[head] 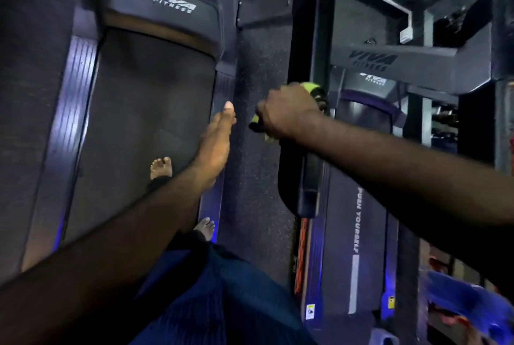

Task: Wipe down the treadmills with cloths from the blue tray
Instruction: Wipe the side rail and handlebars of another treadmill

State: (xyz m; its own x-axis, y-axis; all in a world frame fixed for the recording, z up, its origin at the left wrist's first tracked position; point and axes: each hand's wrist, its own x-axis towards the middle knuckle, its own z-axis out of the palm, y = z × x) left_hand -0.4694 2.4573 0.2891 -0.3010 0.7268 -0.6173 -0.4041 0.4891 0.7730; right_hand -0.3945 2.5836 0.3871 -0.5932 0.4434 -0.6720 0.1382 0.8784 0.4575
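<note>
Yellow cloth (pixel 307 86) diagonal in right hand (pixel 286 111), against treadmill handrail (pixel 310 175)

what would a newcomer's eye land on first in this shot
The right hand, mid-frame, grips a yellow-green cloth against the dark handrail of the right-hand treadmill. Beside it the left hand stretches out flat, fingers straight, over the left treadmill, whose hood reads VIVA FITNESS. A blue tray shows at the lower right.
</note>
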